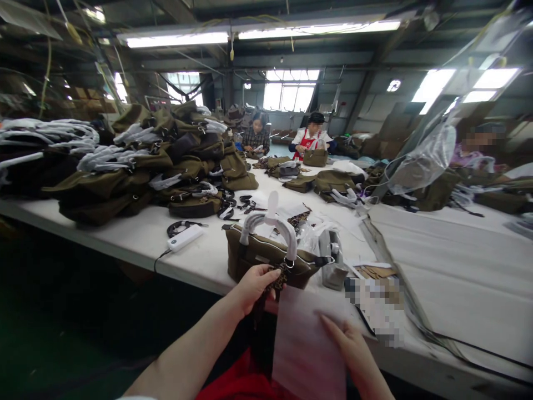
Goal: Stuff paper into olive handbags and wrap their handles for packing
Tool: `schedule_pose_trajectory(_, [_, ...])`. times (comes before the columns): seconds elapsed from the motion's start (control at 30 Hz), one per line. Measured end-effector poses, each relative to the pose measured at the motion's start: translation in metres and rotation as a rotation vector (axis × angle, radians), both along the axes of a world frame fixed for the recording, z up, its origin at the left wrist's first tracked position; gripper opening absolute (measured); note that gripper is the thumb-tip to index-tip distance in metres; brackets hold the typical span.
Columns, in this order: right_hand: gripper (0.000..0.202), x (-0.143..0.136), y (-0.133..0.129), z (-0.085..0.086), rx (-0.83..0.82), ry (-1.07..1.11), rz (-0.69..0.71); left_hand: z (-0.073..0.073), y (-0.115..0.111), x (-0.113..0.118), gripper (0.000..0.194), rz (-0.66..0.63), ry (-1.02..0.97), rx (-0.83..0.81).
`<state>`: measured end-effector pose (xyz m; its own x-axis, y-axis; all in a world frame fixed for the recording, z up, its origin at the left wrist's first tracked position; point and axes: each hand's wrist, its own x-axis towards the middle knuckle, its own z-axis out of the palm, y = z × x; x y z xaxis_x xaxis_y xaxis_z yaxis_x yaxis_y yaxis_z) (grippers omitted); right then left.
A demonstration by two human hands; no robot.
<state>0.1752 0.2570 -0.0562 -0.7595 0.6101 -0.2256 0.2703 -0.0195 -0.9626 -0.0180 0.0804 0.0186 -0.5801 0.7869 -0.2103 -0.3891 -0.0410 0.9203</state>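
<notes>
An olive handbag (pixel 250 251) stands upright at the table's front edge, its raised handle (pixel 290 236) wrapped in white film. My left hand (pixel 255 286) pinches a leopard-print scarf (pixel 280 278) in front of the bag, just below the metal ring at the handle's base. The scarf's dark tail hangs under the hand. To the right, my right hand (pixel 343 336) grips a translucent white sheet (pixel 306 339), thumb side on its face. That sheet hangs in front of the table edge and hides part of the bag's lower right.
Olive bags (pixel 166 172) are heaped on the left of the white table (pixel 200 261). A white power bank (pixel 185 238) with a cable lies nearer. Right of the handbag are a grey pouch (pixel 332 272) and a pixelated item (pixel 375 305). Several people work across the table.
</notes>
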Motion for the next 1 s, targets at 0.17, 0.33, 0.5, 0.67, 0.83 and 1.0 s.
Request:
schedule_pose_trajectory(0.17, [0.051,-0.031,-0.018,0.010,0.144,0.080,0.090,0.003,0.001,0.009,0.047,-0.048,-0.035,-0.022])
schedule_pose_trajectory(0.33, [0.048,-0.072,-0.046,0.022,0.265,0.249,-0.020,-0.008,0.006,0.018,0.057,0.009,0.013,-0.067])
schedule_pose_trajectory(0.5, [0.049,-0.090,-0.056,0.016,0.076,0.359,-0.114,-0.012,-0.001,0.018,0.049,0.053,0.474,-0.206])
schedule_pose_trajectory(0.67, [0.049,-0.092,-0.054,0.020,-0.021,0.363,-0.125,-0.002,-0.017,0.012,0.042,0.478,1.052,-0.405])
schedule_pose_trajectory(0.83, [0.048,-0.094,-0.047,0.022,0.058,0.351,-0.124,-0.004,-0.019,-0.013,0.056,0.468,0.768,-0.322])
schedule_pose_trajectory(1.0, [0.047,-0.095,-0.042,0.014,0.123,0.357,-0.126,0.005,-0.015,-0.024,0.041,0.000,0.484,-0.172])
